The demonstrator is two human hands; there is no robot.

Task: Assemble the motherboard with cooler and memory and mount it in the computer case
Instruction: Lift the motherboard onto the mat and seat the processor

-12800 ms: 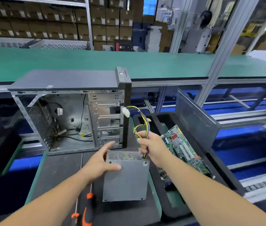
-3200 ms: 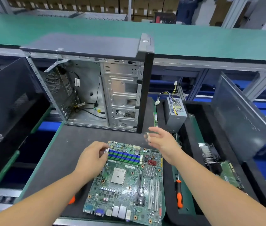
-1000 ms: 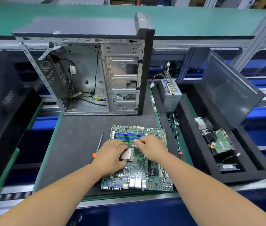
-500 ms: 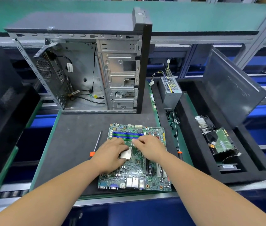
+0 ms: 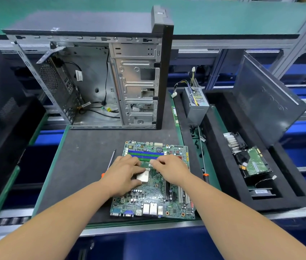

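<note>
The green motherboard (image 5: pixel 153 198) lies flat on the dark mat (image 5: pixel 84 166) in front of the open computer case (image 5: pixel 99 81). A square silver processor (image 5: pixel 143 176) sits in its socket. My left hand (image 5: pixel 124 173) rests on the processor, thumb and fingers around its edges. My right hand (image 5: pixel 170 169) has its fingers curled, tips at the socket's upper right edge; whether they pinch anything is hidden. The blue and green memory slots (image 5: pixel 144 153) stand empty behind the hands. A cooler (image 5: pixel 233 142) lies in the foam tray (image 5: pixel 223 166). A memory stick (image 5: pixel 175 114) stands on edge beside the case.
A power supply (image 5: pixel 197 105) with loose cables stands at the tray's far end, a hard drive (image 5: pixel 256 162) beside the cooler. The case's side panel (image 5: pixel 266 96) leans at the right. One orange-handled screwdriver (image 5: pixel 111 160) lies left of the board, another (image 5: pixel 203 166) right of it.
The power supply went from the mat to the tray and the motherboard came onto the mat. In the last second both hands stay at the socket, fingers shifting only slightly.
</note>
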